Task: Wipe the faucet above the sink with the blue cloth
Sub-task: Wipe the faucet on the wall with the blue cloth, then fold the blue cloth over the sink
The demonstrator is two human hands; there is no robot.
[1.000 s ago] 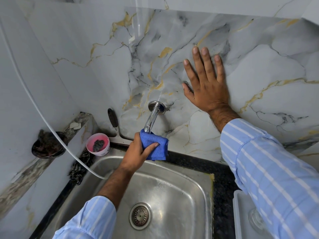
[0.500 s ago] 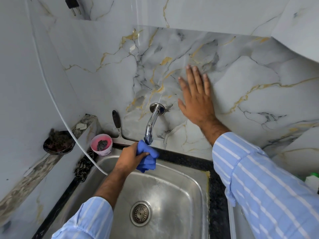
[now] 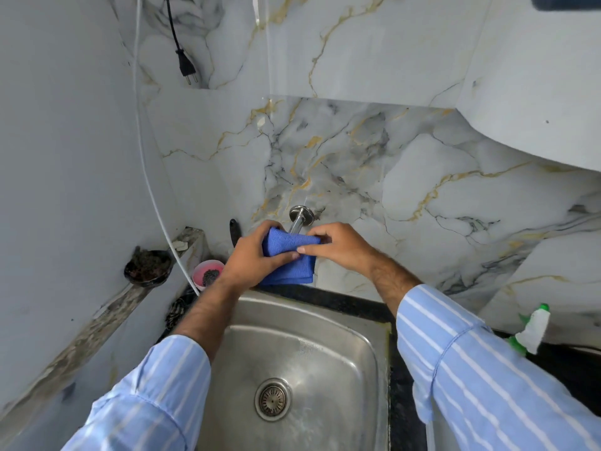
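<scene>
A chrome faucet (image 3: 298,219) comes out of the marble wall above the steel sink (image 3: 344,346). Only its round base and the top of the spout show; the lower spout is hidden behind the blue cloth (image 3: 289,258). My left hand (image 3: 252,258) grips the cloth from the left, fingers wrapped over its front. My right hand (image 3: 338,245) holds the cloth's upper right edge, thumb and fingers pinching it. Both hands meet in front of the spout, with the cloth hanging down between them to the sink's back rim.
A pink cup (image 3: 208,273) with a scrubber and a dark bowl (image 3: 148,266) sit at the left on and beside a ledge. A white cable (image 3: 143,164) and a black plug (image 3: 186,65) hang along the left wall. A green-capped bottle (image 3: 533,330) lies at right.
My right hand left the wall and came down onto the cloth. The cloth moved up from the spout tip over the spout. The camera tilted upward, showing more wall.
</scene>
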